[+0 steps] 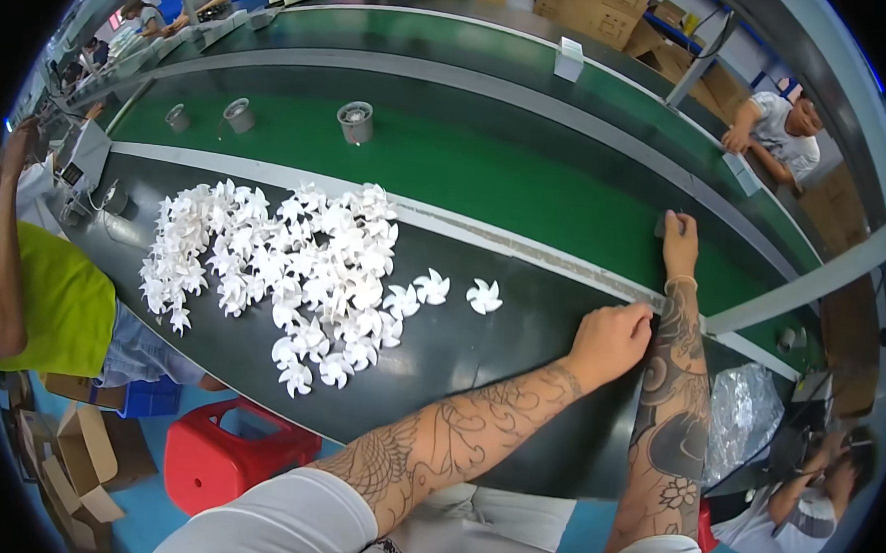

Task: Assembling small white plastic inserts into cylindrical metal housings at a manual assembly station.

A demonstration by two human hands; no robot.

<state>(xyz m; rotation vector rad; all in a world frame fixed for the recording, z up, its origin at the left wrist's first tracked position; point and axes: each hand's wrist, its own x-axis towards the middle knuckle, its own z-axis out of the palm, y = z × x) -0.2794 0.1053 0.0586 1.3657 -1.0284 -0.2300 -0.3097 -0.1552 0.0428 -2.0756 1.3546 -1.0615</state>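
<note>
My right hand [680, 251] reaches over the green conveyor belt [507, 195], fingers closed at the edge of a grey part [659, 226]. Most of that part is hidden behind the fingers, so its kind is unclear. Closer to me, my left hand [608, 343] is curled closed above the dark worktable beside the belt's rail; its fingers hide whatever may be in them. White fan impellers [339, 261] lie heaped on the table to the left. A single impeller [484, 297] sits apart, nearest to my left hand.
Grey cylindrical housings [355, 122] stand on the belt at the far left. A metal post [803, 285] slants across on the right, near a clear plastic bag [743, 417]. A red stool [228, 456] is below the table. Co-workers sit on several sides.
</note>
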